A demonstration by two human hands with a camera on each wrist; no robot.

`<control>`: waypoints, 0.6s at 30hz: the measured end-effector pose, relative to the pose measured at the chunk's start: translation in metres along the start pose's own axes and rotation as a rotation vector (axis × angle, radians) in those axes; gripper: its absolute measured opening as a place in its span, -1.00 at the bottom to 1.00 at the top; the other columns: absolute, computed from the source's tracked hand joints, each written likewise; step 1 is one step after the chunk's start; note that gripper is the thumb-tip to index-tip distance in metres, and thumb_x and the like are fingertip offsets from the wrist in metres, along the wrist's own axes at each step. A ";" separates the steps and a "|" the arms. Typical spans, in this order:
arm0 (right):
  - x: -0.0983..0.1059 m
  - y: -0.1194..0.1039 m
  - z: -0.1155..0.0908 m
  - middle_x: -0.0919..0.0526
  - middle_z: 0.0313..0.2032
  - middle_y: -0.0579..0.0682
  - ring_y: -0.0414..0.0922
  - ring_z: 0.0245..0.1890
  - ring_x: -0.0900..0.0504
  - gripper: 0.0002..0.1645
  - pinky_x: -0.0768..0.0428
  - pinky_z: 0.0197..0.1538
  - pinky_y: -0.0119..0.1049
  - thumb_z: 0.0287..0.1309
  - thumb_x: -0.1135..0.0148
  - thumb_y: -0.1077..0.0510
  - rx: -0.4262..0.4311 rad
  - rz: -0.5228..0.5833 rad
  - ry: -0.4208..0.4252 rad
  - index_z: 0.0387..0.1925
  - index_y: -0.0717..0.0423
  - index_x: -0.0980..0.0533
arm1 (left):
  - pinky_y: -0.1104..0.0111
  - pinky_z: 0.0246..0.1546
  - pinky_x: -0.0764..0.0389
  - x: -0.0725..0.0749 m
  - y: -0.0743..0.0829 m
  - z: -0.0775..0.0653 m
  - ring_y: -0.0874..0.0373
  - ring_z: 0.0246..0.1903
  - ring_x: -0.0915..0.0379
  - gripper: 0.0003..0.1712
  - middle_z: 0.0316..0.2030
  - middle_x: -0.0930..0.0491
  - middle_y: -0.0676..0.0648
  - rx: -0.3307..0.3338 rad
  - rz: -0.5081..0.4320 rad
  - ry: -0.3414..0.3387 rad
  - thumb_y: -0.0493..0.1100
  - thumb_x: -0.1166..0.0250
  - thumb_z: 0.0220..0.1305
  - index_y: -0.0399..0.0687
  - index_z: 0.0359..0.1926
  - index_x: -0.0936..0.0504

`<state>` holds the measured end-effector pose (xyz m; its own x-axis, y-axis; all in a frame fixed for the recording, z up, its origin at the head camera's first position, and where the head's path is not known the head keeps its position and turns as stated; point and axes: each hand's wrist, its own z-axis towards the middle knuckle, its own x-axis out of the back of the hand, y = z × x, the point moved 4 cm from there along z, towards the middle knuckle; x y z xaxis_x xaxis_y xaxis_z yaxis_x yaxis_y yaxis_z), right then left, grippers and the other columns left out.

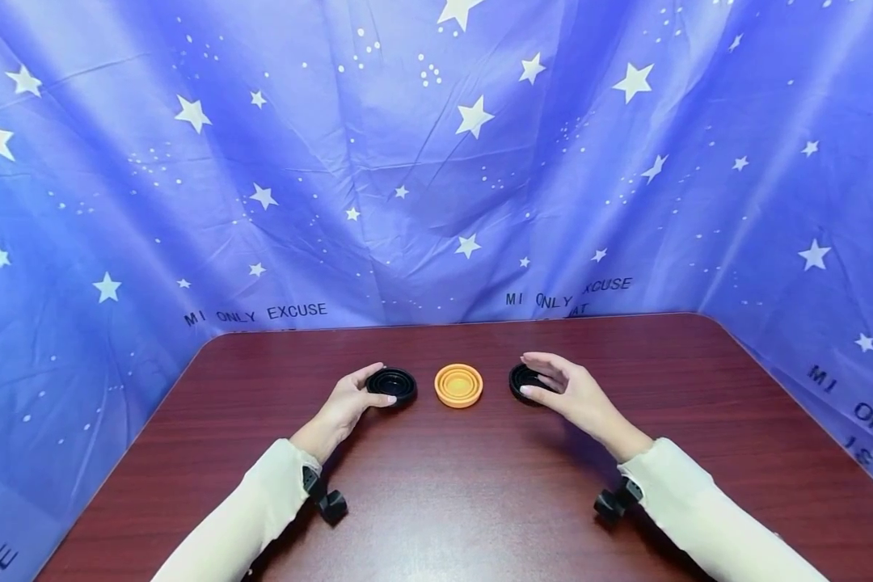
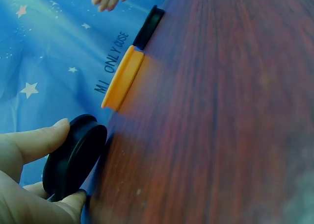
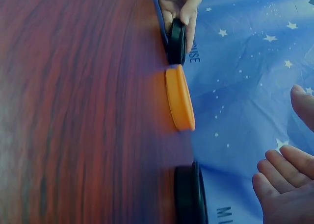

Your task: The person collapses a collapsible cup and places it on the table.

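Three round, ringed discs that look like collapsed folding cups are set in a row. My left hand pinches the left black folding cup by its side, thumb across the near rim. In the left wrist view that cup is tilted between thumb and fingers. The orange folding cup lies flat in the middle, touched by neither hand. Over the right black folding cup hovers my right hand, fingers and thumb spread. The right wrist view shows a gap between this hand and the cup.
The cups are near the far part of a dark red wood-grain table. A blue curtain with white stars and printed letters hangs behind and around it. Black wrist devices are strapped over both pale sleeves.
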<state>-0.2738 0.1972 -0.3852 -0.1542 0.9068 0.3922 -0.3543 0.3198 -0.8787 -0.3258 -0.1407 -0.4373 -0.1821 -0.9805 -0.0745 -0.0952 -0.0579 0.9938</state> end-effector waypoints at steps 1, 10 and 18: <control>0.002 0.001 -0.001 -0.44 0.18 0.25 0.12 0.21 -0.39 -0.35 -0.36 0.22 -0.09 0.12 -0.32 0.16 0.001 -0.005 0.007 0.21 0.27 -0.34 | 0.57 -0.12 -0.50 0.000 0.000 0.000 0.15 0.05 -0.40 -0.12 0.33 -0.19 -0.34 -0.007 0.022 -0.015 -0.62 -0.23 -0.02 -0.43 0.36 -0.11; 0.019 0.007 -0.010 -0.44 0.17 0.31 -0.01 0.19 -0.44 -0.37 -0.41 0.19 -0.34 0.13 -0.30 0.20 0.003 -0.002 0.053 0.20 0.33 -0.34 | 0.56 -0.08 -0.43 0.006 0.006 -0.005 0.02 0.16 -0.31 -0.06 0.28 -0.28 -0.33 -0.057 0.314 -0.096 -0.53 -0.38 -0.10 -0.37 0.35 -0.18; 0.025 0.012 -0.016 -0.45 0.16 0.32 -0.21 0.14 -0.48 -0.40 -0.44 0.14 -0.43 0.14 -0.29 0.22 0.011 0.003 0.071 0.18 0.36 -0.35 | 0.33 -0.07 -0.48 0.008 0.009 -0.006 -0.04 0.14 -0.28 -0.05 0.28 -0.27 -0.35 -0.097 0.554 -0.159 -0.41 -0.43 -0.05 -0.39 0.36 -0.15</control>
<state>-0.2674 0.2276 -0.3900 -0.0897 0.9250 0.3693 -0.3638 0.3147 -0.8767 -0.3221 -0.1499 -0.4280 -0.3249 -0.8294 0.4544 0.1451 0.4311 0.8906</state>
